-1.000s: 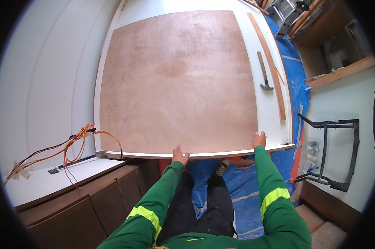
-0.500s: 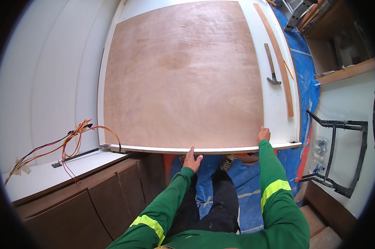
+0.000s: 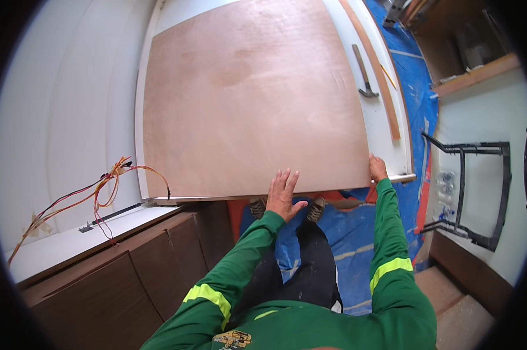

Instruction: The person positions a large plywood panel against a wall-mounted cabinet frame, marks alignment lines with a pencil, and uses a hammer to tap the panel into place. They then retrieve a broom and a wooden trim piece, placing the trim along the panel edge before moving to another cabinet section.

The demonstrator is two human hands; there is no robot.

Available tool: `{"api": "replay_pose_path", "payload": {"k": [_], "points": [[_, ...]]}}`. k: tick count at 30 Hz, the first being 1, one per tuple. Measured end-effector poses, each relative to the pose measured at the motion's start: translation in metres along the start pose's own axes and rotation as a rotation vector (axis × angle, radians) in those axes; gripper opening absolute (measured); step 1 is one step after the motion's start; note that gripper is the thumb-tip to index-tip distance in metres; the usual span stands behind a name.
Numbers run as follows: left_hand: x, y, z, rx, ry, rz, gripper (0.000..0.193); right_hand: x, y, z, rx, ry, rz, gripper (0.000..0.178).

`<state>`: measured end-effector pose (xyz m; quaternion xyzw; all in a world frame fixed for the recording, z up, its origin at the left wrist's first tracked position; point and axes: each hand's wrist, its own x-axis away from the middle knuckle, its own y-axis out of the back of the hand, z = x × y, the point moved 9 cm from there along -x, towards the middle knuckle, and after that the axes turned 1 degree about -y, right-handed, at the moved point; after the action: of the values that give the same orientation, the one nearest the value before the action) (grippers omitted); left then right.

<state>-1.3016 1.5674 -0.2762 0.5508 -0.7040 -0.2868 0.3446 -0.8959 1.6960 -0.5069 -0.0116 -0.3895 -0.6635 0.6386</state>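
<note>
A large brown plywood sheet (image 3: pixel 240 111) lies over a white framed panel (image 3: pixel 382 131), its near edge covering most of the panel's front rim. My right hand (image 3: pixel 378 168) is closed at the sheet's right edge, close to the near corner, with fingertips partly hidden. At the middle of the near edge, my left hand (image 3: pixel 284 195) is open with its fingers spread over the sheet. A claw hammer (image 3: pixel 363 73) rests on the white strip to the right. Beside it lie a long wooden batten (image 3: pixel 374 64) and a thin yellow pencil (image 3: pixel 388 76).
Loose red, orange and black wires (image 3: pixel 109 181) hang at the left above a white ledge (image 3: pixel 47 248) and brown cabinet fronts (image 3: pixel 112 291). Blue sheeting (image 3: pixel 357 280) covers the floor around my feet. A black metal frame (image 3: pixel 503 192) stands at the right by several clear bottles (image 3: pixel 447 189).
The plywood's near edge has come toward me and now covers the white front rim. My right hand has taken hold of its right edge; my left fingers have spread farther onto it.
</note>
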Motion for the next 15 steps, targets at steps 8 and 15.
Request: {"api": "replay_pose_path", "payload": {"k": [8, 15], "points": [[0.02, 0.068, -0.145, -0.221, -0.277, -0.001, 0.116, 0.242, 0.102, 0.282, -0.714, -0.024, 0.056, 0.038], [0.061, 0.246, -0.21, -0.284, -0.301, -0.279, 0.09, 0.387, 0.104, 0.472, -0.984, 0.452, 0.339, 0.035]]}}
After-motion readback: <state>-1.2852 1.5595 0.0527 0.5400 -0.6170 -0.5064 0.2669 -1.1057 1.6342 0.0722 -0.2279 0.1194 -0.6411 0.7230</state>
